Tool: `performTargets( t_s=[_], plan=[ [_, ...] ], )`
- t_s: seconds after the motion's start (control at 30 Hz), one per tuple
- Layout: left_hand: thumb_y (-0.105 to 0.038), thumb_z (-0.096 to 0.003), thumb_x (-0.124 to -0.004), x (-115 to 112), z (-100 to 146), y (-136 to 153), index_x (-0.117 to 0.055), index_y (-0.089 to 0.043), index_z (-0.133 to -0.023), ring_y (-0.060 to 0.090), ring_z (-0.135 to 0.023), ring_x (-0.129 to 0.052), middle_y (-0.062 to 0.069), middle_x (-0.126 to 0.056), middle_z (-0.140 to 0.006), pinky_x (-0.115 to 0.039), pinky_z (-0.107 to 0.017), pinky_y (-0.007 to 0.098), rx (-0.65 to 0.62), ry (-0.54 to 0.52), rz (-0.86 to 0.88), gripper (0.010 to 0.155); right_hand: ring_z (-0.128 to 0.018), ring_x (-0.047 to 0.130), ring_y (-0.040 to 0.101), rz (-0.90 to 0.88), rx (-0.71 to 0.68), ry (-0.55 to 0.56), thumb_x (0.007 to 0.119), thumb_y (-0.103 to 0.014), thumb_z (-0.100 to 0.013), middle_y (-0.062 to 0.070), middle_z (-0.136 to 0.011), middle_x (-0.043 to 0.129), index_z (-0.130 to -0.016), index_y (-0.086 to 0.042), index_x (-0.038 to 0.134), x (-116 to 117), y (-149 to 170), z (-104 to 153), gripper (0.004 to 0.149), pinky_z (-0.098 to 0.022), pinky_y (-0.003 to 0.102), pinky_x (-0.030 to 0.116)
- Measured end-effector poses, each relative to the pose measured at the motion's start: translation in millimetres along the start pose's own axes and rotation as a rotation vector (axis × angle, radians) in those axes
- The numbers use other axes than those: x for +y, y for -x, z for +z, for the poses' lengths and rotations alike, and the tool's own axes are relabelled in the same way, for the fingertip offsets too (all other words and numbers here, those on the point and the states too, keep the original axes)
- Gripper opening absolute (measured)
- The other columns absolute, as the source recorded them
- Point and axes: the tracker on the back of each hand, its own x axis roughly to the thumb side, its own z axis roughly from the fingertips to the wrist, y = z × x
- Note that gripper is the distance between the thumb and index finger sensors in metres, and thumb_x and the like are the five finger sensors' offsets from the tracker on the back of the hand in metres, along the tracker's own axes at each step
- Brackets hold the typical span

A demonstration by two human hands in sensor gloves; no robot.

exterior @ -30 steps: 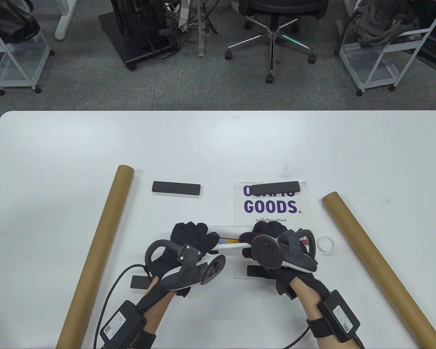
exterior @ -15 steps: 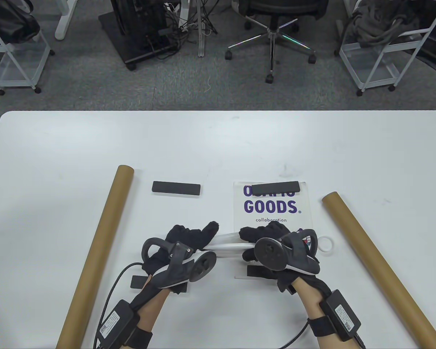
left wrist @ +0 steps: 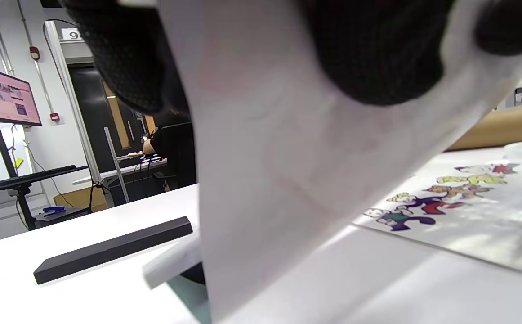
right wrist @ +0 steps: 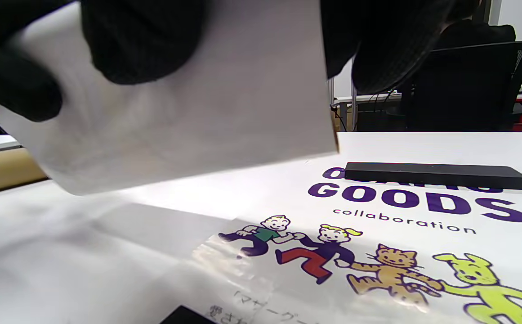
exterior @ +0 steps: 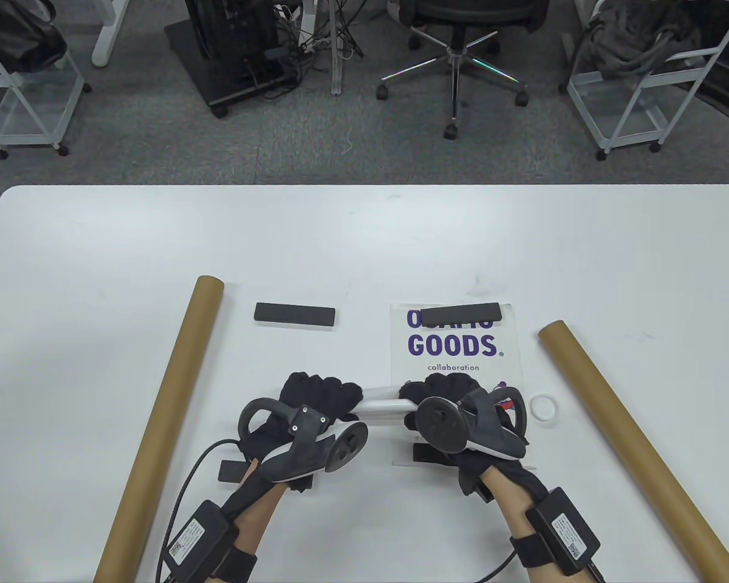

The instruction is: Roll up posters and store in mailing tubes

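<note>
A white rolled poster (exterior: 381, 403) lies crosswise between my two hands, held above the table. My left hand (exterior: 319, 398) grips its left end; in the left wrist view the roll (left wrist: 287, 148) fills the frame under my fingers (left wrist: 368, 49). My right hand (exterior: 443, 395) grips its right end; the roll (right wrist: 189, 108) shows in the right wrist view. Under it a flat poster (exterior: 455, 349) reading "GOODS" lies on the table, with a black bar (exterior: 462, 313) on its far edge. One brown mailing tube (exterior: 161, 425) lies at the left and another (exterior: 632, 446) at the right.
A second black bar (exterior: 294, 314) lies left of the flat poster. A white ring-shaped cap (exterior: 545, 407) sits right of my right hand. Small black pieces lie near the front, one (exterior: 231, 472) by my left wrist and one (exterior: 431, 453) on the flat poster's near edge.
My left hand's fingers, briefly lifted off the roll half a second ago, have closed round its left end again. The roll has tightened and looks shorter between the hands.
</note>
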Motion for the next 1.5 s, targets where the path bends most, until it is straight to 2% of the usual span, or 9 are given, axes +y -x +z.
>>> performTargets(
  t_s=[0.23,0.43,0.57,0.87,1.03,1.1,1.33,1.43,1.5],
  plan=[
    [-0.05,-0.0473,-0.077,0.6,-1.2,-3.0,-0.082,-0.038,-0.088,0.02,-0.076,-0.091,-0.005,-0.084,-0.092,-0.073,-0.078,0.052,0.002,0.025,0.026,0.043,-0.067,0.088,0.036,-0.016,0.017,0.009,0.075,-0.038,-0.043,0.009,-0.085,0.083,-0.087,-0.025,0.078,2.3,4.0,1.4,0.045,-0.065,0.069,0.066],
    [-0.05,-0.0456,-0.079,5.5,0.7,-2.8,-0.087,-0.034,-0.09,0.017,-0.065,-0.094,-0.007,-0.088,-0.082,-0.077,-0.075,0.051,0.0,0.015,-0.007,0.047,-0.06,0.088,0.031,-0.014,-0.003,0.0,0.077,-0.038,-0.042,0.005,-0.077,0.083,-0.087,-0.024,0.079,2.3,1.1,0.2,0.047,-0.066,0.066,0.067],
    [-0.05,-0.0439,-0.081,6.0,1.8,3.9,-0.085,-0.033,-0.094,0.016,-0.064,-0.096,-0.007,-0.09,-0.08,-0.079,-0.074,0.05,0.014,0.016,0.057,0.053,-0.058,0.091,0.029,-0.02,-0.007,0.017,0.078,-0.039,-0.04,0.003,-0.074,0.086,-0.092,-0.022,0.074,2.2,1.3,0.6,0.055,-0.065,0.064,0.07],
    [-0.053,-0.0403,-0.085,3.9,1.0,5.8,-0.077,-0.035,-0.101,0.012,-0.061,-0.103,-0.011,-0.096,-0.077,-0.082,-0.073,0.046,0.02,0.015,0.065,0.064,-0.053,0.097,0.026,-0.022,-0.003,0.024,0.08,-0.042,-0.037,0.0,-0.07,0.092,-0.091,-0.019,0.076,3.4,4.5,0.6,0.059,-0.062,0.059,0.077],
    [-0.053,-0.0404,-0.084,3.1,0.6,7.3,-0.079,-0.034,-0.1,0.012,-0.061,-0.107,-0.011,-0.1,-0.076,-0.084,-0.072,0.044,0.03,0.006,0.089,0.063,-0.046,0.102,0.022,-0.02,0.013,0.055,0.081,-0.045,-0.033,-0.003,-0.065,0.099,-0.089,-0.017,0.078,0.5,7.7,1.5,0.063,-0.056,0.053,0.084],
    [-0.052,-0.0422,-0.083,2.1,0.4,6.8,-0.083,-0.034,-0.095,0.013,-0.062,-0.107,-0.01,-0.101,-0.078,-0.083,-0.073,0.044,0.027,0.016,0.092,0.056,-0.046,0.103,0.022,-0.012,0.016,0.062,0.081,-0.045,-0.033,-0.003,-0.065,0.099,-0.088,-0.017,0.079,0.2,7.7,1.6,0.061,-0.056,0.053,0.084],
    [-0.039,-0.0531,-0.062,1.8,-0.4,5.3,-0.072,-0.031,-0.1,0.02,-0.066,-0.095,-0.004,-0.089,-0.085,-0.073,-0.077,0.054,0.028,0.033,0.114,0.048,-0.053,0.088,0.031,-0.049,0.023,0.004,0.063,-0.037,-0.048,0.008,-0.075,0.085,-0.097,-0.015,0.065,3.2,4.1,0.4,0.054,-0.062,0.066,0.069],
    [-0.044,-0.0527,-0.062,4.0,0.8,5.0,-0.071,-0.032,-0.098,0.018,-0.061,-0.094,-0.006,-0.09,-0.082,-0.075,-0.076,0.052,0.025,0.008,0.1,0.048,-0.053,0.086,0.029,-0.01,0.017,0.003,0.072,-0.046,-0.043,0.005,-0.074,0.083,-0.097,-0.016,0.063,2.5,4.5,0.0,0.063,-0.063,0.065,0.07],
    [-0.047,-0.0508,-0.068,4.7,0.8,4.2,-0.073,-0.033,-0.095,0.017,-0.058,-0.094,-0.007,-0.091,-0.078,-0.076,-0.075,0.05,0.027,0.001,0.088,0.047,-0.05,0.088,0.027,-0.028,0.02,0.017,0.075,-0.045,-0.041,0.002,-0.071,0.084,-0.094,-0.019,0.067,2.5,5.6,0.0,0.059,-0.062,0.063,0.072]
  ],
)
